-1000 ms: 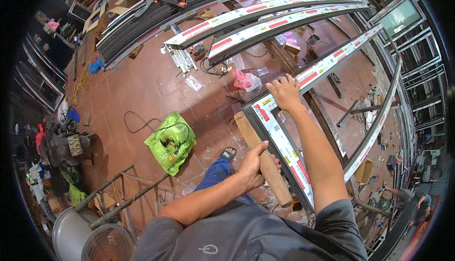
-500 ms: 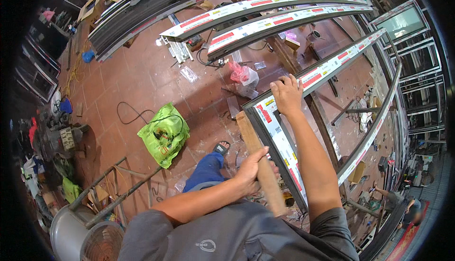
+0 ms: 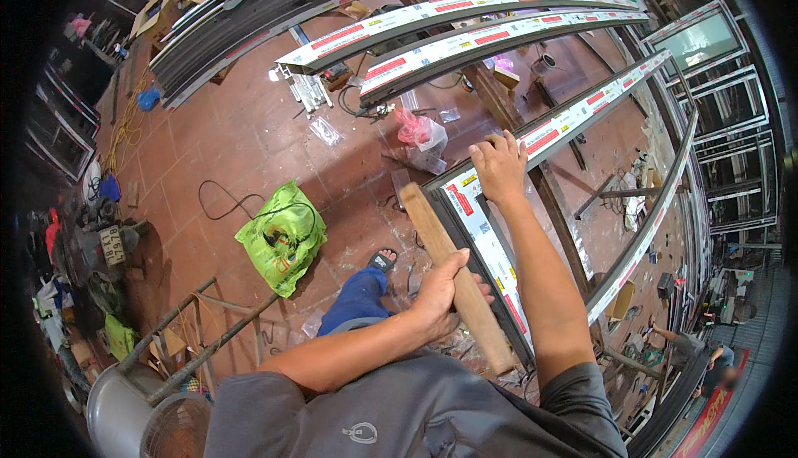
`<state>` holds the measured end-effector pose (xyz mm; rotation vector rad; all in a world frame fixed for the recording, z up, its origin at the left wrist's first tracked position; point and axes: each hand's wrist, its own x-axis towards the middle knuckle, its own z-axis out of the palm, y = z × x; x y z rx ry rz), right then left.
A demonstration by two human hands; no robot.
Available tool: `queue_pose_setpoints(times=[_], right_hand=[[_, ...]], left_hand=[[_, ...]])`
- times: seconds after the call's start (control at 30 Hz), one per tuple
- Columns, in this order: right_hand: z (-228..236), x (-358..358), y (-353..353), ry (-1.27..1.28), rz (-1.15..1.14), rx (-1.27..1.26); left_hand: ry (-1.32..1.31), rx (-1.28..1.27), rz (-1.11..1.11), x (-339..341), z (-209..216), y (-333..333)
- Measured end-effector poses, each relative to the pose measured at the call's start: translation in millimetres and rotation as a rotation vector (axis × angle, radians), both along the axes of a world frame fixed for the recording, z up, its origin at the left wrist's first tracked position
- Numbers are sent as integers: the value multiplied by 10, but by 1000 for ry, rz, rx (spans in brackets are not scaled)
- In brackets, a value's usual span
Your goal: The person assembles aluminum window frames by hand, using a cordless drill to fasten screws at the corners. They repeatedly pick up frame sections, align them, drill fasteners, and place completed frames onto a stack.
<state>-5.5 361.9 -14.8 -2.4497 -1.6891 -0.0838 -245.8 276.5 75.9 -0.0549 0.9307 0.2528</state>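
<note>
My left hand (image 3: 440, 296) is wrapped around the middle of a plain wooden bar (image 3: 449, 250), held slantwise along the outer side of a frame corner. The frame (image 3: 480, 224) is a dark metal profile with a white printed film on its upper face. One short side of it runs toward me, and a long side stretches away to the upper right. On the far side of the corner my right hand (image 3: 499, 165) grips the long side, its fingers curled over the edge. Whether the bar touches the frame I cannot tell.
Long film-covered profiles (image 3: 499, 34) lie across supports ahead. A green plastic bag (image 3: 284, 238) and a pink bag (image 3: 422, 132) are on the tiled floor. A metal stand (image 3: 220, 337) and grey bin (image 3: 125, 412) are at lower left. A person (image 3: 711, 358) works at lower right.
The wooden bar has shifted slightly, its far end left and its near end a little right. My left hand moves with it; my right hand stays on the frame.
</note>
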Motion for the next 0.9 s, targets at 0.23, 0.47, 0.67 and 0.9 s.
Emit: queue_pose_setpoints(times=[0.23,0.47,0.67,0.9], right_hand=[[9,-51,56,38,-11,-17],[99,-20,-211,502,1,228],[440,-1411,-1944,1115,-226,249],[-747,-2222,-3644,2160,-1401,756]], left_hand=[[-79,-51,-37,-113,-109,65],[25,-50,-282,-406,-491,239],[-66,-119,-489,-346,-1198,-106],[92,-109,-1450,303,-1188,-1146]])
